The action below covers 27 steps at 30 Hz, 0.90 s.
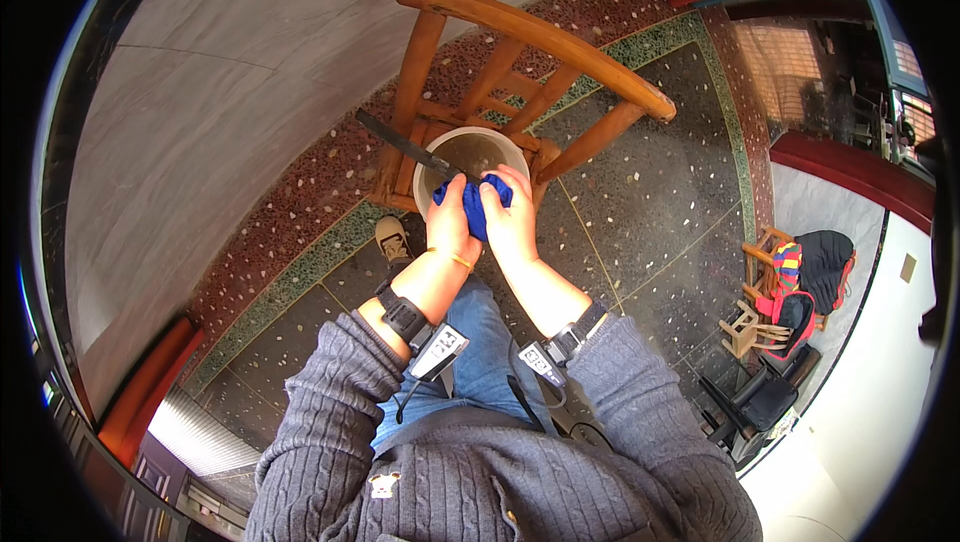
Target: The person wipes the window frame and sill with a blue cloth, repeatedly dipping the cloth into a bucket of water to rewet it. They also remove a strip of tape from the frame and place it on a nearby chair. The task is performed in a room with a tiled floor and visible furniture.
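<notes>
Both of my hands are closed round a bunched dark-blue cloth (477, 221), just over the near rim of a white bucket (425, 185). My left hand (452, 229) grips the cloth from the left, thumb up. From the other side my right hand (514, 226) wraps it, thumb on top. A long, flat, dark bar (400, 144) slants across the bucket's left rim, its near end by my left fingers; whether I hold it or it leans there I cannot tell. The bucket stands on the seat of a wooden chair (530, 27). Cloudy, brownish liquid seems to be inside.
The chair backs toward a grey marbled wall (230, 32) with a red speckled border at its foot. Dark tiled floor (640, 202) lies to the right. Small wooden stools (742, 330) and bags (822, 267) stand by the right wall. My shoe (392, 238) is near the chair.
</notes>
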Motion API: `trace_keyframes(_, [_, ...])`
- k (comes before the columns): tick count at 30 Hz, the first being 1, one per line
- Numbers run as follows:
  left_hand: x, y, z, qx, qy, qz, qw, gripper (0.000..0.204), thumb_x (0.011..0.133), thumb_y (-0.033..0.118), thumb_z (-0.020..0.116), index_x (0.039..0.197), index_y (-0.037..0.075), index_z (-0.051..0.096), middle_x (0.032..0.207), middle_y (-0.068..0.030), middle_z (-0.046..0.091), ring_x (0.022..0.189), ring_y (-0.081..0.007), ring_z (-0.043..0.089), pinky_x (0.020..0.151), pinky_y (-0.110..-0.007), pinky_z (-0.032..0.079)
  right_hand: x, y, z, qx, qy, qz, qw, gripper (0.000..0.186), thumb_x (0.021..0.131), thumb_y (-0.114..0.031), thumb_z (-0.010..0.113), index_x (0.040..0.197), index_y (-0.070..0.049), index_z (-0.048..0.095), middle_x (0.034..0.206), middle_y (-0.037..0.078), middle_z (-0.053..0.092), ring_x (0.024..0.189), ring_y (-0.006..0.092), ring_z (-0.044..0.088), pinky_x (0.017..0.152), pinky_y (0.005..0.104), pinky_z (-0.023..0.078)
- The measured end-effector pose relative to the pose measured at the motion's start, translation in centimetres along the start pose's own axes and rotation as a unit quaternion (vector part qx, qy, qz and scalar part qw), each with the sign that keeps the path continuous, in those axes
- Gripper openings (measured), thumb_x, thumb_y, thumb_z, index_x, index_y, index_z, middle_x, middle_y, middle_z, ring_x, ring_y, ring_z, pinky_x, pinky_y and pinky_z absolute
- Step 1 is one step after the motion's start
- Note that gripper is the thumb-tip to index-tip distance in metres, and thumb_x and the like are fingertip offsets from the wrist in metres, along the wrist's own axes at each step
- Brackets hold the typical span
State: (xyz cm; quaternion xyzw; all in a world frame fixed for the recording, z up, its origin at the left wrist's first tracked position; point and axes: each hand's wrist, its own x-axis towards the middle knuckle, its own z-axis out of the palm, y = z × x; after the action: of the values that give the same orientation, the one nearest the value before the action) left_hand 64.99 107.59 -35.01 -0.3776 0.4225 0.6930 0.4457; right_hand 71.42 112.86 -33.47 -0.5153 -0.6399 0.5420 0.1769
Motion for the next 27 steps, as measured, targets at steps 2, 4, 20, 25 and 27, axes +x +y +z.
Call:
trace_keyframes(2, [0.4,0.7,-0.6,-0.058,-0.042,-0.118,0.990,0.028,0.099,0.031,0.055,0.107,0.005,0.057,0.097,-0.0095,0.066,0.088,-0.0229,0.067,0.081,-0.037,0.057,-0.4,-0.8,-1.1,-0.041,-0.055,-0.124,0.990,0.030,0.080,-0.019,0.076,0.104,-0.003,0.068,0.127,0.018,0.053,0.118,0.0353,0.054,0.101,0.0421,0.045])
trace_keyframes(4, [0.6,1.9,-1.2,-0.048,-0.131,-0.219,0.966,0.030,0.100,0.036,0.050,0.106,0.007,0.059,0.094,-0.0091,0.067,0.085,-0.0229,0.068,0.079,-0.039,0.059,-0.8,-1.9,-2.3,-0.105,-0.111,-0.258,0.954,0.043,0.068,-0.020,0.085,0.106,-0.007,0.068,0.126,0.016,0.053,0.121,0.0372,0.052,0.102,0.0443,0.044])
trace_keyframes(20, [-0.7,6.7,6.1,0.463,-0.404,-0.321,0.720,0.016,0.088,0.012,0.064,0.102,0.005,0.067,0.091,-0.0060,0.067,0.081,-0.0156,0.064,0.076,-0.033,0.054,0.6,-6.8,-4.3,-0.124,-0.277,-0.666,0.682,0.024,0.050,-0.021,0.057,0.070,-0.008,0.059,0.086,0.006,0.057,0.084,0.0255,0.059,0.077,0.0372,0.051])
trace_keyframes(25, [-0.4,4.8,6.9,0.718,-0.404,-0.151,0.547,0.017,0.088,0.011,0.059,0.098,0.008,0.072,0.083,-0.0070,0.068,0.074,-0.0145,0.059,0.072,-0.032,0.050,0.4,-3.8,-3.1,-0.213,-0.303,-0.724,0.582,0.015,0.055,-0.023,0.056,0.066,-0.013,0.054,0.079,0.002,0.052,0.079,0.0206,0.057,0.079,0.0319,0.049])
trace_keyframes(27, [0.4,3.9,6.8,0.779,-0.390,-0.076,0.486,0.020,0.086,0.010,0.058,0.099,0.012,0.073,0.083,-0.0122,0.070,0.077,-0.0213,0.063,0.076,-0.034,0.051,0.7,-2.3,-2.3,-0.246,-0.273,-0.746,0.556,0.015,0.057,-0.024,0.056,0.067,-0.013,0.055,0.080,0.002,0.054,0.081,0.0200,0.057,0.080,0.0320,0.049])
